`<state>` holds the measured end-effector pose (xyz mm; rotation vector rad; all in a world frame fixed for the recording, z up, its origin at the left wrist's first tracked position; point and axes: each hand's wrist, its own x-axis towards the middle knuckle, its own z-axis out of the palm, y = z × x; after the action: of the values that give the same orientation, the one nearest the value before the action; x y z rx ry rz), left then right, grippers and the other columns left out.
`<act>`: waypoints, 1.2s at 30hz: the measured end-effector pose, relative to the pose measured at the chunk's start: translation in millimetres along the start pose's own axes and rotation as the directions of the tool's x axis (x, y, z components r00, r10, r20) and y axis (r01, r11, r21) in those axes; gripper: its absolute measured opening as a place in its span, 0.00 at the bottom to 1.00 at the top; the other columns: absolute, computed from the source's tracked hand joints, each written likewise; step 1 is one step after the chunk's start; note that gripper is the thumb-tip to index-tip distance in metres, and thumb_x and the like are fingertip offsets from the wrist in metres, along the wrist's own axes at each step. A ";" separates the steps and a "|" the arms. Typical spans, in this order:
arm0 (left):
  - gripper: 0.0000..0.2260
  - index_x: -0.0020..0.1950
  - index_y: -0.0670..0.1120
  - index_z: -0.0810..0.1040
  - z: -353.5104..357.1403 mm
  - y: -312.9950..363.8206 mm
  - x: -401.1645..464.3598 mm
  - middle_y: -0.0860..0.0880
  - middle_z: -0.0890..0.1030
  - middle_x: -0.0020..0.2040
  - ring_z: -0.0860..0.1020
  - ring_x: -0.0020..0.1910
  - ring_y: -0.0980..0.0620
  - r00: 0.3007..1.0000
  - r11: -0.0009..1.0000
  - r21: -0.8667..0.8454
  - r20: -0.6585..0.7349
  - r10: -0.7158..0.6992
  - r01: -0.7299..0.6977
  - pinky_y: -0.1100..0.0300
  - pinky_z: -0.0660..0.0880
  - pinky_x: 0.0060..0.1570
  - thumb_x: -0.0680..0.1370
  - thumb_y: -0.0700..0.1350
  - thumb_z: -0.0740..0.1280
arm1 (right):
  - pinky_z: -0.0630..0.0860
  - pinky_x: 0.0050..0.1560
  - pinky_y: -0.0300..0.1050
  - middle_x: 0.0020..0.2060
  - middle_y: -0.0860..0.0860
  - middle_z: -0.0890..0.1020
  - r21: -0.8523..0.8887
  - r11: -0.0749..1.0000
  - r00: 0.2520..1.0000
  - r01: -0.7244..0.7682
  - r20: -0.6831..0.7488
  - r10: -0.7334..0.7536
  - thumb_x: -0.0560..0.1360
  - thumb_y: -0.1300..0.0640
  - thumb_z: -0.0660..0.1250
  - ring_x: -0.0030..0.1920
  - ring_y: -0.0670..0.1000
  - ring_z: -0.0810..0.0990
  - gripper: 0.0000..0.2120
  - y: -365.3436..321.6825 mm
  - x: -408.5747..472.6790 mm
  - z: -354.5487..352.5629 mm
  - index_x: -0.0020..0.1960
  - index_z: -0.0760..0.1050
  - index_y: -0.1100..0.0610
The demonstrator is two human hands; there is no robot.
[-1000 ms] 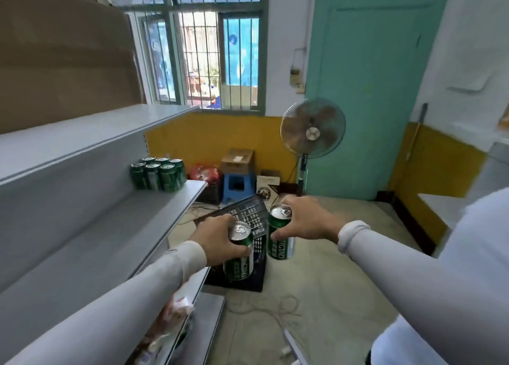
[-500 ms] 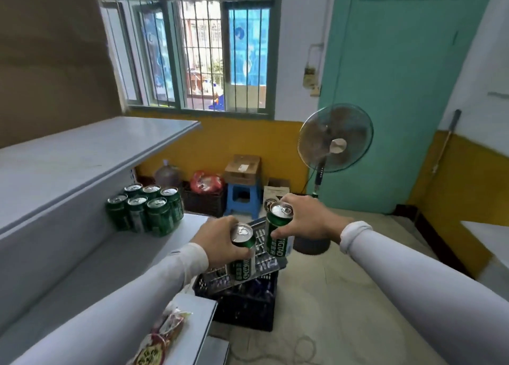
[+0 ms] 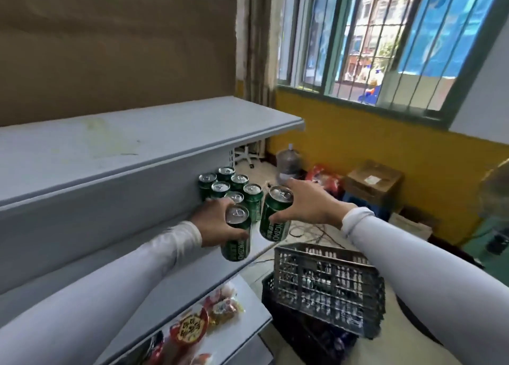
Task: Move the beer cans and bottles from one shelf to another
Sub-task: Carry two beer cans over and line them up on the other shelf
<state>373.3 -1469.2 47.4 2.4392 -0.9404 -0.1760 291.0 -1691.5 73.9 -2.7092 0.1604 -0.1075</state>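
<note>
Hands (image 3: 213, 223) (image 3: 311, 203) outstretched, each gripping a tilted green can (image 3: 236, 234) (image 3: 275, 218).

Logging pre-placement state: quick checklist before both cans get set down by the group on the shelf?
1. Left hand grips its can: ok.
2. Right hand grips its can: ok, fingers around the upper half.
3. Held cans upright: not ok, both lean slightly.
4. Bare middle shelf in front of the standing cans: ok.
5. Clearance under the upper shelf: cannot tell.
6. Right can over the shelf rather than past its edge: cannot tell.
</note>
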 end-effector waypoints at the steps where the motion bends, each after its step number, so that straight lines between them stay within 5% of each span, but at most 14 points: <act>1: 0.23 0.51 0.50 0.78 -5.8 -4.9 -2.4 0.53 0.82 0.46 0.80 0.43 0.53 0.998 0.999 0.004 -0.042 -0.044 0.044 0.60 0.77 0.45 0.62 0.59 0.76 | 0.76 0.59 0.49 0.61 0.49 0.79 0.004 0.999 0.999 0.048 0.011 -0.048 0.61 0.36 0.78 0.59 0.52 0.77 0.41 -5.5 13.0 2.0 0.68 0.70 0.52; 11: 0.21 0.49 0.51 0.76 -42.5 -75.5 -34.7 0.52 0.79 0.44 0.78 0.44 0.49 0.910 0.932 0.057 -0.242 -0.336 0.359 0.61 0.72 0.42 0.63 0.61 0.76 | 0.77 0.55 0.44 0.55 0.44 0.80 0.048 0.942 0.930 0.331 0.150 -0.335 0.61 0.35 0.77 0.53 0.49 0.79 0.40 -68.5 101.6 57.3 0.68 0.70 0.47; 17: 0.21 0.48 0.51 0.76 -31.8 -105.6 -37.4 0.49 0.81 0.47 0.78 0.45 0.47 0.894 0.914 0.034 -0.225 -0.388 0.405 0.60 0.71 0.43 0.63 0.60 0.76 | 0.78 0.53 0.51 0.52 0.50 0.83 0.007 0.907 0.893 0.420 0.177 -0.415 0.59 0.35 0.77 0.50 0.53 0.81 0.36 -84.5 129.8 100.0 0.61 0.74 0.50; 36: 0.21 0.52 0.47 0.76 2.9 -123.5 -10.6 0.46 0.81 0.49 0.78 0.47 0.45 0.793 0.835 -0.088 -0.271 -0.545 0.543 0.60 0.70 0.42 0.65 0.52 0.78 | 0.75 0.43 0.45 0.51 0.52 0.84 -0.178 0.729 0.740 0.661 0.310 -0.596 0.62 0.31 0.74 0.47 0.56 0.81 0.38 -57.8 191.5 136.7 0.63 0.71 0.51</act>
<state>437.4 -1386.1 -18.6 2.5765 -0.0875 -0.0188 499.9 -1608.3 -16.4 -2.8984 -0.9073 0.0424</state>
